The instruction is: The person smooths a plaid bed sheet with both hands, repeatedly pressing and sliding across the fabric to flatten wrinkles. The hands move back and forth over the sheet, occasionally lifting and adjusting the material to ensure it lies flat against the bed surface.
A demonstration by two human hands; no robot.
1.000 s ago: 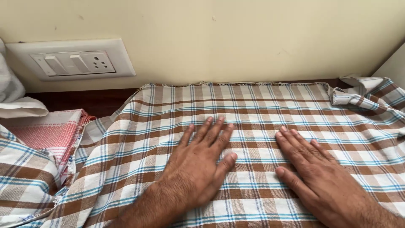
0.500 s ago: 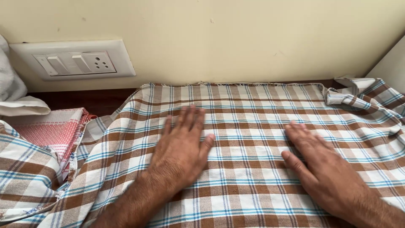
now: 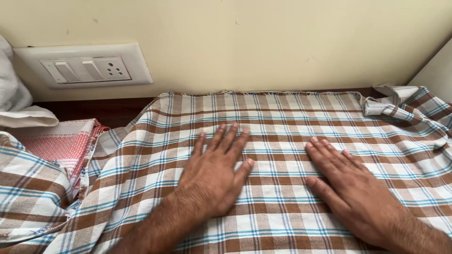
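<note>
We had both palms flat on the checked cloth (image 3: 282,117), a brown, white and blue plaid spread out beneath us. Our left hand (image 3: 214,174) lay pressed down with its fingers spread and pointing away from us, the thumb out to its right. Our right hand (image 3: 351,188) lay flat beside it, a little apart, fingers close together and angled toward the upper left. Neither hand pinched or gripped anything; each simply rested open on the fabric.

Left of the left hand, another fold of plaid cloth (image 3: 28,188) bunched up, and just beyond it sat a folded red-and-white towel (image 3: 61,146). Beyond the right hand, the cloth's far right corner (image 3: 400,101) was rumpled and turned over. Past the fingertips the frayed far edge met a cream wall (image 3: 282,42). Further left of the left hand, a white switch plate with a socket (image 3: 87,68) was set in that wall, with white fabric (image 3: 14,99) beside it.
</note>
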